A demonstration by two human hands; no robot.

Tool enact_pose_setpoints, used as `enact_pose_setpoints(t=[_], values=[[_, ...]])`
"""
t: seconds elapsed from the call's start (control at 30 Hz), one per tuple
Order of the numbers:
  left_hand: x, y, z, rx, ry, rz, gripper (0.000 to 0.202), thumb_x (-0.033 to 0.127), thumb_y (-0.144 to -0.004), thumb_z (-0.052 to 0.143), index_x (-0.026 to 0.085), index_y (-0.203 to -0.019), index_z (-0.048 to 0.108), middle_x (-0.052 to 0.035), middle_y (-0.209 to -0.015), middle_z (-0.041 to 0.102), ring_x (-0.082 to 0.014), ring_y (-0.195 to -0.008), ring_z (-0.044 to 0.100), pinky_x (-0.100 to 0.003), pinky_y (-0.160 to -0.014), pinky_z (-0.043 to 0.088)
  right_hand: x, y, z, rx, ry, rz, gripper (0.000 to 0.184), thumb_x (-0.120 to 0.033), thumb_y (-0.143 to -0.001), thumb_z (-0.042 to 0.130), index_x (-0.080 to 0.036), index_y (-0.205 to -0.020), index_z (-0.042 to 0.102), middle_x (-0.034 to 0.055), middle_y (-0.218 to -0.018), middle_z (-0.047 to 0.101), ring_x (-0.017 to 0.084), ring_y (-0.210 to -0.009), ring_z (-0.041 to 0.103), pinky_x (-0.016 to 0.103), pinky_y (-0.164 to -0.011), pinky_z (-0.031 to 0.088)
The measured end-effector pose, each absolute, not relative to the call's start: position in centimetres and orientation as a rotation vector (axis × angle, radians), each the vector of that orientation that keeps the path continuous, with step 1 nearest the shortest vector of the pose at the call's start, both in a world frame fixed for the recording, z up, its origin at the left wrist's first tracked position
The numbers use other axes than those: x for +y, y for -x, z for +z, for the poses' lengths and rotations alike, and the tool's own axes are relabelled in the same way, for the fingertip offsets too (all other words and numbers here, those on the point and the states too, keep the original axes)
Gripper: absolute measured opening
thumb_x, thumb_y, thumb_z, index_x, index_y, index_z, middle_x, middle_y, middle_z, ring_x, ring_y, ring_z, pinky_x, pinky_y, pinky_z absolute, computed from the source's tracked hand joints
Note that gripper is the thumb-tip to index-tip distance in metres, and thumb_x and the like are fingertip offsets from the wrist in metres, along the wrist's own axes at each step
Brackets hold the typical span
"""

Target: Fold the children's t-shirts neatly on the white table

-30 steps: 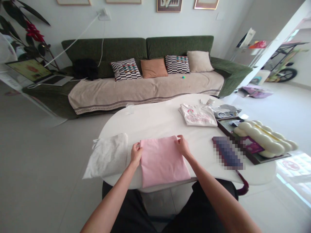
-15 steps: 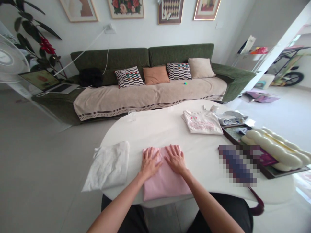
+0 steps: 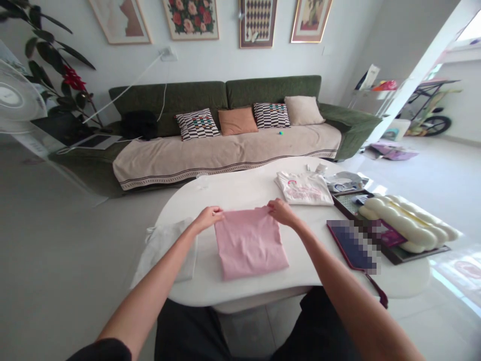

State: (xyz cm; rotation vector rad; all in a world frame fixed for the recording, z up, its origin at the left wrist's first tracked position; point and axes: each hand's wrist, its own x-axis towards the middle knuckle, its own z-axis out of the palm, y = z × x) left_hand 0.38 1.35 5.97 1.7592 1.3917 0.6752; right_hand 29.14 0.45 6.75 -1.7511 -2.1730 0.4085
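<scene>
Near edge of the counter [image 3: 233, 193]: the pink cloth [image 3: 250, 243] lies in a tidy rectangle, folding apparently nearly done. The left hand [image 3: 207, 218] and right hand [image 3: 281, 211] pinch its far corners. Farther off, a white shirt [image 3: 303, 188] sits already folded.

A pixelated patch [image 3: 355, 248] blurs the dark item [image 3: 338, 241] by the tabletop's [image 3: 240, 193] right edge. The left forearm [image 3: 169, 263] hides part of the white cloth [image 3: 158, 245] at the left edge.
</scene>
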Motion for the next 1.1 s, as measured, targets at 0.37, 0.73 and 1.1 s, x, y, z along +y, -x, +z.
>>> enact_pose_setpoints(t=[0.37, 0.73, 1.1], values=[[-9.7, -1.8, 6.7, 1.126, -2.282, 0.607, 0.033, 0.013, -0.070, 0.055, 0.026, -0.099, 0.061, -0.0028, -0.100, 0.060, -0.0218, -0.099, 0.052, -0.044, -0.104, 0.012, -9.6, -32.0, 3.0, -2.105, 1.507, 0.305, 0.030, -0.005, -0.067, 0.042, -0.020, -0.092, 0.051, 0.0058, -0.094, 0.056, 0.019, -0.093, 0.049, 0.030, -0.081, 0.039], [-1.6, -2.1, -3.5, 1.706, -1.825, 0.817, 0.030, 0.016, -0.073, 0.053, 0.015, -0.102, 0.060, -0.0099, -0.102, 0.058, -0.0201, -0.101, 0.052, -0.031, -0.091, 0.037, -14.5, -21.1, -2.8, -2.262, 1.441, 0.405, 0.042, -0.024, -0.075, 0.055, -0.020, -0.116, 0.048, 0.0118, -0.124, 0.046, 0.027, -0.115, 0.038, 0.042, -0.094, 0.032], [3.0, -2.4, -4.4, 1.932, -1.854, 0.488, 0.022, 0.021, -0.074, 0.056, 0.016, -0.095, 0.062, -0.0072, -0.101, 0.058, -0.0166, -0.091, 0.055, -0.024, -0.085, 0.037, -16.1, -17.9, -2.4, -2.229, 1.484, 0.320, 0.008, -0.019, -0.081, 0.050, -0.020, -0.086, 0.057, 0.0041, -0.100, 0.058, 0.019, -0.101, 0.046, 0.035, -0.089, 0.032]])
